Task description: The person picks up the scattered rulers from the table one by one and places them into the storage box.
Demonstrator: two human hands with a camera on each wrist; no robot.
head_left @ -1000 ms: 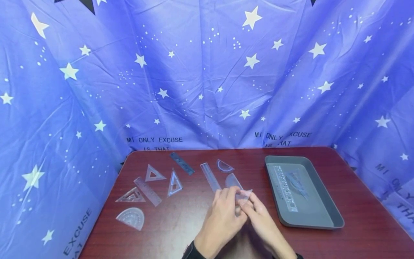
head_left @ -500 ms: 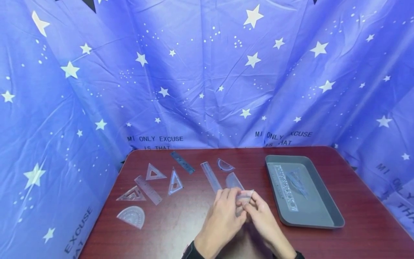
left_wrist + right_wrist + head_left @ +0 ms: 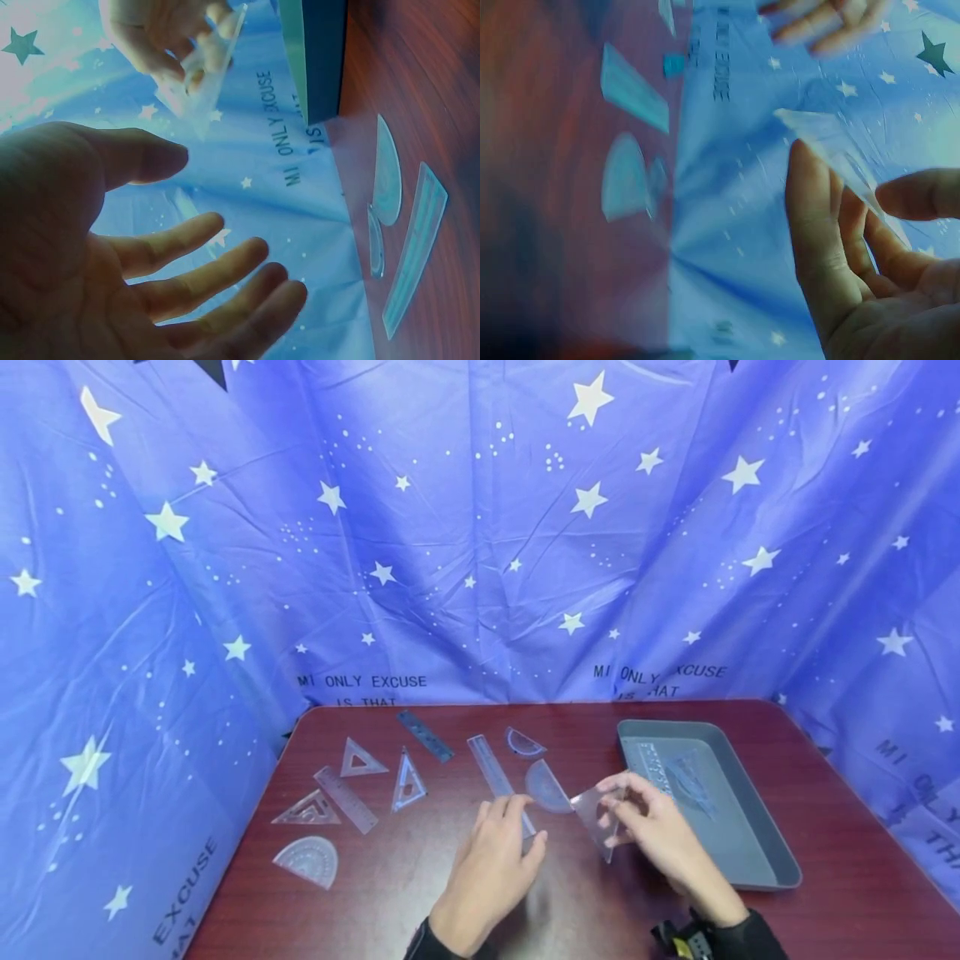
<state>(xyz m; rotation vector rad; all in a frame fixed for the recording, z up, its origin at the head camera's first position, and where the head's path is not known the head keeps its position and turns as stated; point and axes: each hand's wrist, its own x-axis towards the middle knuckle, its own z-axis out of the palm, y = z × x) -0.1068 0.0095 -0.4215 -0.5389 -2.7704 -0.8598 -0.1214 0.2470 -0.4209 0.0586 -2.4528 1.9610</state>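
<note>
My right hand (image 3: 663, 839) pinches a clear plastic set square (image 3: 588, 818) by thumb and fingers, just left of the grey tray (image 3: 750, 847). In the right wrist view the set square (image 3: 829, 135) is tilted, with the thumb on one face and fingers on the other. My left hand (image 3: 491, 868) holds nothing; in the left wrist view its fingers (image 3: 195, 281) are spread and relaxed. Beneath that hand's fingertips in the head view lies a clear ruler (image 3: 489, 766), partly hidden. A half-round protractor (image 3: 543, 787) lies on the table between the hands.
Inside the tray lie a clear stencil ruler (image 3: 647, 764) and a bluish clear piece (image 3: 690, 781). Left on the table are several set squares, a pinkish ruler (image 3: 345, 799), a dark ruler (image 3: 425, 737) and a protractor (image 3: 311, 862). A small protractor (image 3: 524, 742) lies farther back.
Both hands were together around the set square. Now the left hand has let go and moved slightly left, while the right hand has carried the set square right, toward the tray.
</note>
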